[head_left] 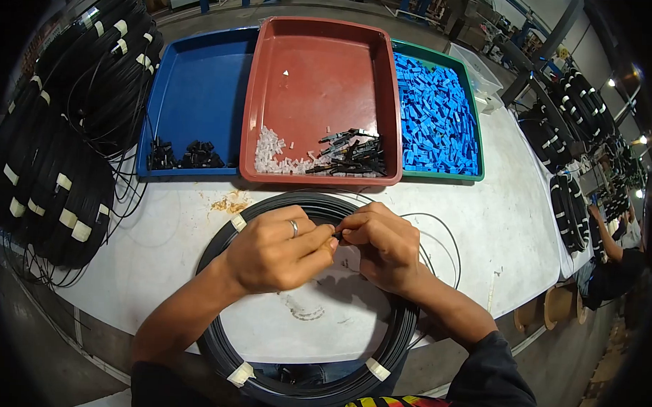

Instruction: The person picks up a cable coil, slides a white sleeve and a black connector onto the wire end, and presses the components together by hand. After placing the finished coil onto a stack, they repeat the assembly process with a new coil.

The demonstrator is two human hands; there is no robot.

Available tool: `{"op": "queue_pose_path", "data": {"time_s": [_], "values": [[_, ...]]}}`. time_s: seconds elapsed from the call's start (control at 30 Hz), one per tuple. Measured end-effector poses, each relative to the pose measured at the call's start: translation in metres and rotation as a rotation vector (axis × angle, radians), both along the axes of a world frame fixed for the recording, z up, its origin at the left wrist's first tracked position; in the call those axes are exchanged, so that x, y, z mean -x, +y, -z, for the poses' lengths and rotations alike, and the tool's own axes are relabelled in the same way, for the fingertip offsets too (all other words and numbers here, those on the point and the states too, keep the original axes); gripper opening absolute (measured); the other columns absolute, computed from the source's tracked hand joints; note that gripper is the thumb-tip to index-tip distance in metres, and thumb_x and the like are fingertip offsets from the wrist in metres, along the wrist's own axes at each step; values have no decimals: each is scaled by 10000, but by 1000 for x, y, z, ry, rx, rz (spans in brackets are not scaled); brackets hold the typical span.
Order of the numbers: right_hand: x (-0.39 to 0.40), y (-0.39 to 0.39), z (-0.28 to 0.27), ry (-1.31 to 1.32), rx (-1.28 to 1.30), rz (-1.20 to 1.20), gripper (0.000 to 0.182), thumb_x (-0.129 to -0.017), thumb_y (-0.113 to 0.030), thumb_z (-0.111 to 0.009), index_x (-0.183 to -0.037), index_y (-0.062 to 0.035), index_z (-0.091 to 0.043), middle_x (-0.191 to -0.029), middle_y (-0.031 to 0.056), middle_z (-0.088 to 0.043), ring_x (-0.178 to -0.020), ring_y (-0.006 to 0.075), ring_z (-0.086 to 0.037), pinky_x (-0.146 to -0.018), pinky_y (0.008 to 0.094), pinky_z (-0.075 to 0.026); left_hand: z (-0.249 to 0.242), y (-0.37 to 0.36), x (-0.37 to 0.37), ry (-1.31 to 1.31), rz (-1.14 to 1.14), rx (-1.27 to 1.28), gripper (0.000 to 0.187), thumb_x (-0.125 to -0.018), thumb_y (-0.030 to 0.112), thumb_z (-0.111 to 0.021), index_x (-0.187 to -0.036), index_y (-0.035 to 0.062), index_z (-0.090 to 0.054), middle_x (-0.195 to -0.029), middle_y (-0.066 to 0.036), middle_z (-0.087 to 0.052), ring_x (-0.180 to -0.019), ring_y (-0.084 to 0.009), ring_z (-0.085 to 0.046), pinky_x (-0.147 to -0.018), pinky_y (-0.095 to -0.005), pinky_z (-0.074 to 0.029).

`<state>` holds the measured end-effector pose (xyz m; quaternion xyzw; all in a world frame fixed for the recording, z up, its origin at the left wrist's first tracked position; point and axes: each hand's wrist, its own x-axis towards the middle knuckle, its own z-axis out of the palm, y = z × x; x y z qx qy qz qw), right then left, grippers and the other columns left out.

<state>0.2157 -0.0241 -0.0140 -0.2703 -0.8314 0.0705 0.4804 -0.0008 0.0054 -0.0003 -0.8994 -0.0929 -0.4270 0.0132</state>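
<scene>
Over the far part of a black cable coil point(401, 324), my two hands meet fingertip to fingertip. My left hand point(278, 248), with a ring on one finger, is closed in a pinch. My right hand point(382, 241) pinches from the other side. Between the fingertips a small black piece point(338, 235) shows; most of it is hidden, and I cannot tell whether it is a cable end or a connector part. Pale tape point(241, 374) binds the coil, which lies on the white table point(512, 210) and reaches over its near edge. A loose cable strand point(459, 255) loops out at the right.
Behind the coil stand a blue tray point(195, 45) with black parts, a red tray point(325, 31) with clear and black pieces, and a green tray point(478, 155) of blue clips. Taped cable coils point(47, 172) pile up at left. Another person point(615, 260) is at far right.
</scene>
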Motion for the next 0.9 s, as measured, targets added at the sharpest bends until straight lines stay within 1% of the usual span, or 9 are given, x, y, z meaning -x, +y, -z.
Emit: {"op": "queue_pose_path", "data": {"time_s": [0.03,0.3,0.4,0.43,0.57,0.67,0.73,0.83,0.9], "values": [[0,0,2,27,72,-3,317,-548,176,-661,-821,26,-603,-888,144,-686,-790,298,-669,-667,376,-541,0,0,-1,20,-36,-184,181,-723,-37,-797,-663,-3,-630,-823,-127,-722,-639,-182,-642,-549,-299,-523],[2,0,1,79,204,4,306,-570,188,-669,-823,21,-623,-899,146,-704,-785,297,-678,-666,369,-549,0,2,3,-10,-7,-118,150,-708,-48,-791,-697,-3,-648,-840,-141,-740,-645,-193,-662,-556,-310,-530],[5,2,-4,35,-8,45,259,-601,153,-693,-813,21,-625,-901,146,-703,-786,294,-675,-670,374,-548,-1,0,4,-149,-28,405,156,-679,-40,-818,-796,3,-723,-782,-87,-755,-641,-202,-703,-606,-304,-553],[5,3,-5,-3,-170,71,240,-615,129,-707,-815,23,-628,-906,149,-702,-790,295,-675,-675,377,-548,-4,-3,3,-150,-27,404,156,-679,-40,-818,-796,3,-723,-782,-87,-755,-641,-202,-703,-606,-304,-553],[3,0,-7,-82,-318,88,238,-626,89,-717,-840,33,-631,-931,161,-699,-812,307,-675,-692,383,-548,-10,-10,1,-219,-57,732,130,-720,-15,-829,-823,-15,-749,-751,-125,-746,-619,-234,-710,-575,-309,-553],[-1,-1,-7,-126,-232,53,281,-596,88,-715,-861,43,-631,-940,173,-694,-826,323,-678,-684,390,-549,-3,-5,1,-153,-14,475,96,-738,-7,-810,-793,-7,-731,-785,-118,-751,-618,-211,-693,-582,-309,-552],[-2,0,-4,-59,-100,-14,285,-584,121,-701,-845,41,-621,-936,168,-691,-818,317,-677,-669,383,-550,-3,-2,1,-47,27,35,86,-760,-9,-779,-741,13,-698,-833,-106,-743,-617,-191,-659,-585,-306,-545],[-3,0,2,5,42,-35,310,-561,150,-687,-836,29,-611,-926,157,-692,-808,316,-678,-663,371,-552,-1,-1,0,-4,11,-189,151,-691,-46,-799,-733,-6,-660,-866,-138,-731,-604,-211,-640,-536,-323,-523],[-3,1,3,28,93,-49,317,-558,158,-685,-834,23,-608,-923,150,-696,-806,317,-681,-663,366,-553,-2,-1,1,26,-15,-224,129,-728,-23,-786,-725,11,-661,-863,-118,-728,-612,-197,-639,-556,-312,-526]]}}
